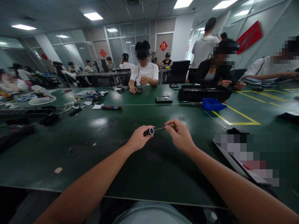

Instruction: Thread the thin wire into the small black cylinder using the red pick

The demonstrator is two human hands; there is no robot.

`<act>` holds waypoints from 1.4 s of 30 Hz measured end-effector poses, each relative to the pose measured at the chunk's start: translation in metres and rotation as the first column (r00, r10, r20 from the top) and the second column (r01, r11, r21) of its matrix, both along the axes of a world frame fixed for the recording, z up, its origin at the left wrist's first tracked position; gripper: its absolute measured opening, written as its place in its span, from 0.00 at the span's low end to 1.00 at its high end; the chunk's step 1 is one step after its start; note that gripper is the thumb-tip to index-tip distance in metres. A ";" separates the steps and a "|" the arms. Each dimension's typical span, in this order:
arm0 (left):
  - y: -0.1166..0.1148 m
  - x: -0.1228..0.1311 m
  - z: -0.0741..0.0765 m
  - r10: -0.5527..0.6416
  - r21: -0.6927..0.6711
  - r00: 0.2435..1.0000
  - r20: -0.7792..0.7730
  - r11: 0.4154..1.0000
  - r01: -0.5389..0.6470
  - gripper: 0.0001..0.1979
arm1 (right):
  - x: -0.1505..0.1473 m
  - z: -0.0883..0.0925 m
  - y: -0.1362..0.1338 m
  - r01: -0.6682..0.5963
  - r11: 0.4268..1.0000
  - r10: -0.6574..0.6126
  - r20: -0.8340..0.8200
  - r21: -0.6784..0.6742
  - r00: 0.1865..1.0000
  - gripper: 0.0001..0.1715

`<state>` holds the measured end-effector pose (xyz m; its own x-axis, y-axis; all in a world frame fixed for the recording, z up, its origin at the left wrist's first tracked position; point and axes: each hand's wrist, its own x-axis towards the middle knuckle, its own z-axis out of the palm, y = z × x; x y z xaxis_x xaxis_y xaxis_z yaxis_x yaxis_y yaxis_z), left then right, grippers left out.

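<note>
Above the green table, my left hand [138, 138] is closed around a small dark cylinder [151, 131] with a pale ring at its end. The round end is turned toward me, and most of its body is hidden by my fingers. My right hand [181, 134] pinches the red-tipped handle of a thin screwdriver [159, 128]. Its metal shaft points left at the cylinder's ringed end; whether the tip touches it or goes inside, I cannot tell.
The green table [93, 168] spreads all around. Beyond my hands are a circuit board [163, 99], a dark tool [111, 107], a blue bin [213, 105] and a long black case [203, 92]. A white fan part [42, 99] lies left. A co-worker [144, 73] sits opposite.
</note>
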<state>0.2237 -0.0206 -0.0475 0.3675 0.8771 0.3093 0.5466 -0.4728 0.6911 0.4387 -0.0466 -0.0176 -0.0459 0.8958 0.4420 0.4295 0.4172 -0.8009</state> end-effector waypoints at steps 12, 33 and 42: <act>-0.002 0.001 0.004 0.000 0.003 1.000 -0.028 1.000 0.000 0.19 | -0.001 -0.004 0.001 0.020 1.000 -0.020 0.029 0.000 0.999 0.15; 0.000 0.006 0.010 -0.056 0.066 0.998 -0.022 0.996 0.057 0.21 | -0.002 -0.018 0.021 -0.112 0.960 -0.067 -0.598 -0.257 0.798 0.18; 0.001 0.005 0.008 -0.034 0.048 0.990 -0.135 0.998 0.041 0.20 | 0.001 -0.017 0.023 0.011 0.976 -0.131 -0.546 -0.219 0.827 0.20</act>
<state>0.2292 -0.0193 -0.0392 0.4412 0.8464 0.2983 0.6138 -0.5271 0.5877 0.4395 -0.0231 -0.0348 0.2199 0.9575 0.1867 -0.0903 0.2106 -0.9734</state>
